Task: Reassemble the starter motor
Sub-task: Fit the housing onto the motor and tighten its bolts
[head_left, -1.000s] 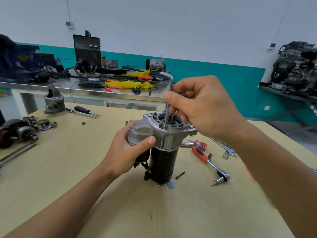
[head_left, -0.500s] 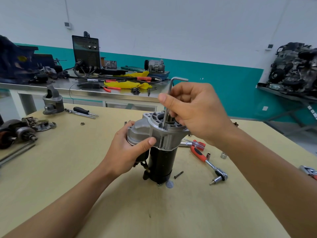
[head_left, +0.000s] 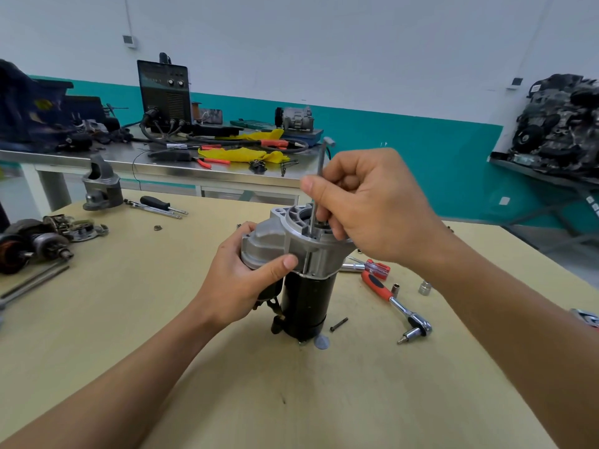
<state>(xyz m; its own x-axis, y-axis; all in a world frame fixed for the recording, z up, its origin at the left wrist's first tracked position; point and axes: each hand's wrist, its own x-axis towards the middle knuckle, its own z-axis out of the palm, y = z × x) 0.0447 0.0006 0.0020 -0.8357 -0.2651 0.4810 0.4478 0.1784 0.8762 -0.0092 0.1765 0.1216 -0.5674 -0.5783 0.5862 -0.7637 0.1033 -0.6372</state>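
In the head view, the starter motor stands upright on its black body near the middle of the desk, with the aluminium nose housing on top. Our left grip wraps the housing from nine o'clock, thumb laid across the front, and steadies the unit. Our right grip comes in from three o'clock and pinches the long shaft of an L-shaped hex key between thumb and curled fingers. The key stands almost vertical, short arm uppermost at twelve o'clock, its lower end down at the housing flange. Our fingers hide the tip, so we cannot tell whether it sits fully in a screw head.

We judge that the step in hand is spinning down a housing screw by twirling the key's shaft. That suits a screw turning freely, not one being finally tightened.

The next move calls for a straight key, a firm hold on the housing, and more turns until the screw seats. We would then use the short arm as a lever.

A loose black bolt lies on the desk at four o'clock from the motor's base, and likely goes in next. The red-handled ratchet lies further out, at three to four o'clock.
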